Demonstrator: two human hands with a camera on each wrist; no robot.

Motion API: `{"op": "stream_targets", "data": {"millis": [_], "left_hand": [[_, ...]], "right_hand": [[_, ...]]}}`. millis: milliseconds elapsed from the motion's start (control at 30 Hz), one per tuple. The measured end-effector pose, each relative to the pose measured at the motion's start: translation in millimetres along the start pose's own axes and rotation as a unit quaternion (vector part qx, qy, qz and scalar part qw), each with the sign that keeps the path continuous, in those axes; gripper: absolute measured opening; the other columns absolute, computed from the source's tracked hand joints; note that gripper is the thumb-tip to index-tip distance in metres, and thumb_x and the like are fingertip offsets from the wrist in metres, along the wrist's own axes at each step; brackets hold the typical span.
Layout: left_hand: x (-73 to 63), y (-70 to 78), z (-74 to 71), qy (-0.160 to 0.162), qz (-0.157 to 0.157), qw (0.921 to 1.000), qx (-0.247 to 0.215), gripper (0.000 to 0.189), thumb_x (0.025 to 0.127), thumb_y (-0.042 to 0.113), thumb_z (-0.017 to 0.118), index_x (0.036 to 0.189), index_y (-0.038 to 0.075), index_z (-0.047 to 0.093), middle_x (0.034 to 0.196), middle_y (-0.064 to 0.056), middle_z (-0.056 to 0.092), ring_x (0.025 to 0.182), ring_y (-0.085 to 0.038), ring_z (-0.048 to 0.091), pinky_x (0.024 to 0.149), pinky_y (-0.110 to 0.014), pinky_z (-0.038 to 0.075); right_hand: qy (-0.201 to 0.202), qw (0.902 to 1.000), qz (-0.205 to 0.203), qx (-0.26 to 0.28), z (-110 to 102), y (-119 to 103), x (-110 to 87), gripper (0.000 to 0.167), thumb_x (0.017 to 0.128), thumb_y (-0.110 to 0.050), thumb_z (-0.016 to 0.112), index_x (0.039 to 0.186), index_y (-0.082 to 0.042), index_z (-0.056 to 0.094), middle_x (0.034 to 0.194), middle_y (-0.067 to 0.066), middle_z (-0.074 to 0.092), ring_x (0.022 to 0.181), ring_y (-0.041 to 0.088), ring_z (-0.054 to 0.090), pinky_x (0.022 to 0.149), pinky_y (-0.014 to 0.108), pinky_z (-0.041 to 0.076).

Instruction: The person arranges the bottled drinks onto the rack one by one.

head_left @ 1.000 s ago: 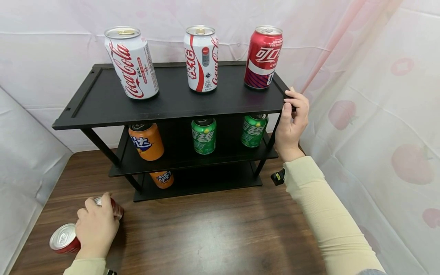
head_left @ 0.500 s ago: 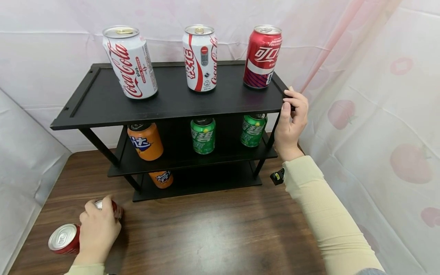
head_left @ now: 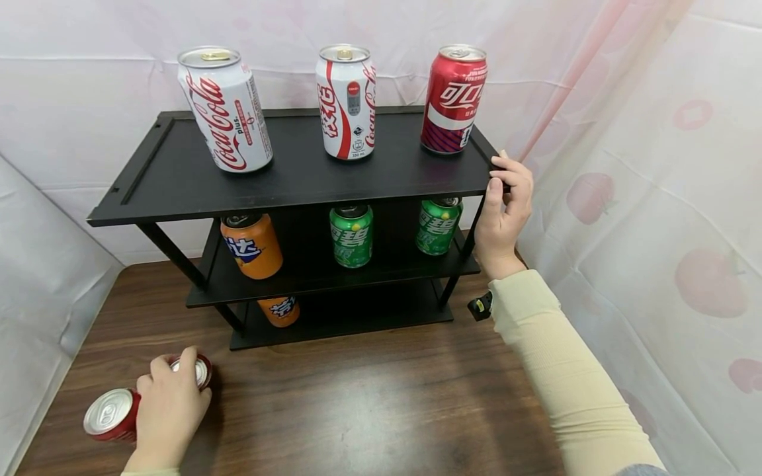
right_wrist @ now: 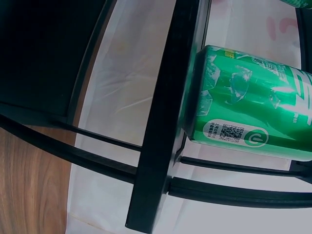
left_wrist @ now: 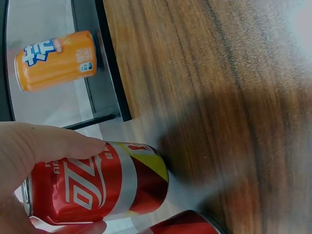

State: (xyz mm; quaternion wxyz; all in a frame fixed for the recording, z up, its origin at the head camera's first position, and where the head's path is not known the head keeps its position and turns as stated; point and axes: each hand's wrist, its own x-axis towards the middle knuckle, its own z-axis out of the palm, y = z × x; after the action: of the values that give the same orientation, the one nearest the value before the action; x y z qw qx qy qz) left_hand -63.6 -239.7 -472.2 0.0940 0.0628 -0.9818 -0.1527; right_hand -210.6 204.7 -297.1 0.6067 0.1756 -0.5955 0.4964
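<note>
My left hand [head_left: 169, 410] grips a red Coca-Cola can [left_wrist: 92, 187] around its upper part, with thumb and fingers on opposite sides. In the head view that hand covers much of the can, leaving part of its silver top in sight. A second red can [head_left: 113, 414] stands on the table just left of this hand. My right hand [head_left: 505, 215] holds the right end of the black three-tier shelf [head_left: 292, 188] at its top board, thumb at the front corner. The right wrist view shows a green Sprite can [right_wrist: 248, 102] on the middle tier, below that hand.
Two white Coca-Cola cans [head_left: 226, 119] [head_left: 347, 109] and a red one [head_left: 454, 102] stand on the top board. The middle tier bears an orange Fanta can [head_left: 253, 248] and two green cans [head_left: 352, 239]. Another orange can [head_left: 280, 311] sits at the bottom left.
The can in my left hand has tipped so that its top shows more, and the hand has shifted slightly. My right hand stays on the shelf.
</note>
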Motion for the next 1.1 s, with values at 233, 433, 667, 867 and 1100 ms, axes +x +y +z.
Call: {"op": "stream_targets", "data": {"millis": [233,433,667,867,1100], "left_hand": [[-1.5,0.1,2.9,-0.005,-0.030,0.9992,-0.027,0.071,0.066,0.002,0.080,0.130,0.002,0.049,0.117,-0.041,0.040,0.094,-0.064,0.046,0.064,-0.066,0.043],[-4.5,-1.7,7.9,0.019,-0.038,0.9981,-0.045,0.073,0.068,0.006,0.082,0.132,0.005,0.049,0.121,-0.038,0.042,0.098,-0.060,0.051,0.069,-0.067,0.044],[-7.2,-4.4,11.4,0.029,-0.048,0.9968,-0.058,0.073,0.071,0.008,0.082,0.134,0.005,0.047,0.123,-0.036,0.041,0.096,-0.060,0.053,0.072,-0.066,0.044],[-11.8,-7.4,12.1,0.037,-0.059,0.9954,-0.066,0.070,0.073,0.011,0.082,0.135,0.010,0.050,0.126,-0.031,0.043,0.099,-0.056,0.053,0.070,-0.065,0.043],[-13.7,-5.8,15.2,0.069,-0.048,0.9936,-0.076,0.070,0.070,0.011,0.085,0.133,0.011,0.053,0.124,-0.030,0.046,0.099,-0.054,0.054,0.070,-0.065,0.043]], "right_hand": [[-0.001,1.0000,0.000,-0.001,0.0,-0.1,-0.5,0.033,0.091,-0.017,0.049,0.090,0.016,0.053,0.105,0.036,0.058,0.121,0.032,0.060,0.101,0.045,0.051],[-0.003,1.0000,0.000,0.001,-0.3,2.6,-1.0,0.035,0.091,-0.018,0.049,0.090,0.016,0.053,0.106,0.036,0.058,0.122,0.032,0.059,0.102,0.047,0.050],[-0.004,1.0000,0.002,0.001,-1.2,4.1,-1.2,0.037,0.092,-0.020,0.050,0.090,0.016,0.052,0.107,0.036,0.058,0.122,0.032,0.059,0.102,0.046,0.050],[-0.006,1.0000,0.004,-0.002,-0.2,-0.4,-0.9,0.035,0.092,-0.018,0.049,0.091,0.016,0.053,0.106,0.036,0.058,0.122,0.031,0.059,0.101,0.044,0.051],[-0.004,1.0000,0.001,0.001,0.0,-1.4,-0.3,0.034,0.092,-0.018,0.049,0.091,0.016,0.053,0.106,0.037,0.058,0.122,0.032,0.059,0.103,0.047,0.049]]}}
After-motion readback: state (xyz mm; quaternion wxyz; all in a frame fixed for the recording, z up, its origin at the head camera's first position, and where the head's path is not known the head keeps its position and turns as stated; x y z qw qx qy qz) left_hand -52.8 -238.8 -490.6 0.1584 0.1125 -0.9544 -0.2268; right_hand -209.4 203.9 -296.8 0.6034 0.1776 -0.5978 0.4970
